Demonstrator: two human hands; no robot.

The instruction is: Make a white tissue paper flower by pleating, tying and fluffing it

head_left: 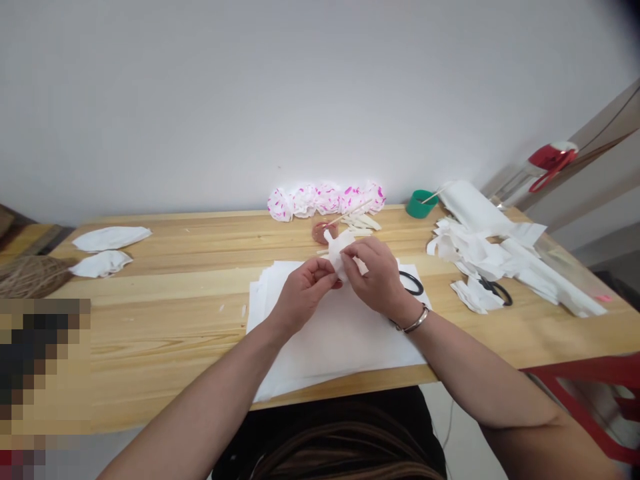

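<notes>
Both hands meet over a stack of white paper sheets (340, 333) and pinch one crumpled piece of white tissue paper (339, 248). My left hand (310, 287) closes on its lower left side. My right hand (373, 273) grips its right edge, fingers bent. A thin pale stick pokes out to the left of the tissue; whether it belongs to it I cannot tell. Just behind the hands are a small reddish dish (324, 232) with a thin stick across it and several pale paper strips (367, 225). A black scissor handle (411, 283) shows beside my right wrist.
Pink-flecked white paper flowers (327, 199) line the wall. To their right stand a green cup (421, 204) and a red-capped bottle (543, 167). Torn white tissue (470, 250) covers the right side. Two white paper pieces (111, 238) and a twine ball (35, 277) lie left.
</notes>
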